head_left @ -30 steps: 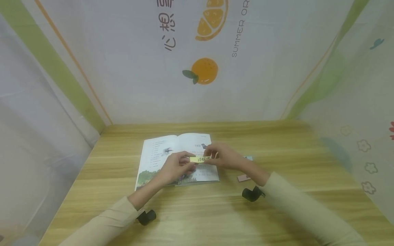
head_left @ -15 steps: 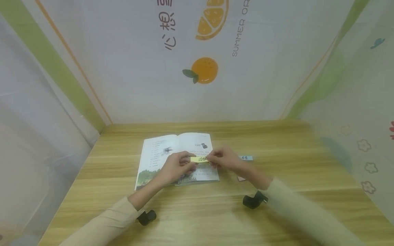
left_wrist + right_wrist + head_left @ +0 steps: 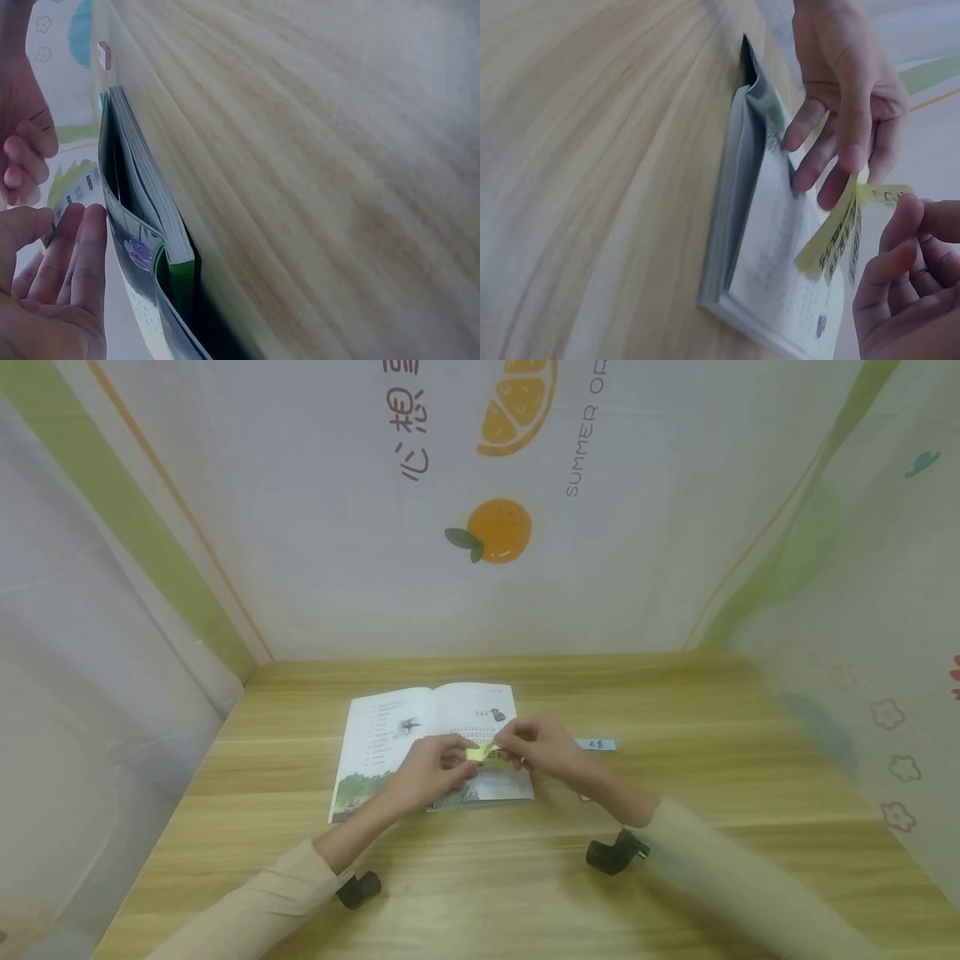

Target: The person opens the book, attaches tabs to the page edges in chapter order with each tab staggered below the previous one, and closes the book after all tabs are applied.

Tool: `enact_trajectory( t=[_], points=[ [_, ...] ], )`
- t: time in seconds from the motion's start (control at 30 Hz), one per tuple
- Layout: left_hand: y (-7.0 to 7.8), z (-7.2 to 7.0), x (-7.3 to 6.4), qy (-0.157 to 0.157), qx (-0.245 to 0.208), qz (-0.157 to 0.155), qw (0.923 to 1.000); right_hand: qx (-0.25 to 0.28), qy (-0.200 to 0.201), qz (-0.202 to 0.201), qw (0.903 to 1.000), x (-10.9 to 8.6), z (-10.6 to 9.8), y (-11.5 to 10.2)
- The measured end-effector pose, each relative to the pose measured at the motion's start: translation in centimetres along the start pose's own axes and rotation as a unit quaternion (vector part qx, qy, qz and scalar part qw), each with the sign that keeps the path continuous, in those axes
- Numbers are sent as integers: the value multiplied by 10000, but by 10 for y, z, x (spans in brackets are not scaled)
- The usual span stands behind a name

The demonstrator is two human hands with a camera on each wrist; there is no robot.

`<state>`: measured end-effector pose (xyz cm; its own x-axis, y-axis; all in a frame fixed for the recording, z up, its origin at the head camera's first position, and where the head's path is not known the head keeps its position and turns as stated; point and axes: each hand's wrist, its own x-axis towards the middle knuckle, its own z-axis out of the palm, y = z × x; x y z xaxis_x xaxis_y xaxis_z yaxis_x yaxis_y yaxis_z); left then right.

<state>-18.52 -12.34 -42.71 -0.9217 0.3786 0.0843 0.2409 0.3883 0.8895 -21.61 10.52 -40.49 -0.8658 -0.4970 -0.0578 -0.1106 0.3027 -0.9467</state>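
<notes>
A pad of narrow yellow sticky notes (image 3: 475,754) with dark handwriting is held over the right page of an open book (image 3: 457,697). My left hand (image 3: 427,770) pinches its left end between thumb and fingers. In the right wrist view, the pad's strips (image 3: 829,244) hang fanned apart below the left thumb. Thumb and forefinger of my right hand (image 3: 543,747) pinch one yellow strip (image 3: 885,193), bent away from the others. Both hands hover over the book, whose page edges (image 3: 161,202) and green spine side show in the left wrist view.
A light-blue sticky note strip (image 3: 600,744) with writing lies right of the book. A pink strip (image 3: 104,56) lies near it, mostly hidden by the right forearm in the head view. Black wrist-worn devices (image 3: 358,890) hang under the sleeves. A printed white curtain (image 3: 337,568) stands behind the table.
The right fingers have gripped the right end of the yellow sticky notes and lifted a strip, so it now bends up from the pad. The left hand has barely moved.
</notes>
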Motion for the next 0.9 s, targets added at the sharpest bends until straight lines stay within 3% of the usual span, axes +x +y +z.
enact_trajectory(
  t=[0.17, 0.43, 0.6, 0.9],
  points=[
    [4, 1, 0, -69, 39, 100, 9999, -64, -138, -414, 9990, 2, 2, -7],
    [5, 2, -1, -62, 232, 45, 9997, -34, -237, -488, 9985, 4, 4, -12],
    [5, 2, 0, -105, 113, 24, 9999, -2, -280, -599, 9978, 5, 5, -18],
    [3, -3, -5, -34, 349, -97, 9993, 44, -174, -713, 9973, 3, -18, -20]
  ],
)
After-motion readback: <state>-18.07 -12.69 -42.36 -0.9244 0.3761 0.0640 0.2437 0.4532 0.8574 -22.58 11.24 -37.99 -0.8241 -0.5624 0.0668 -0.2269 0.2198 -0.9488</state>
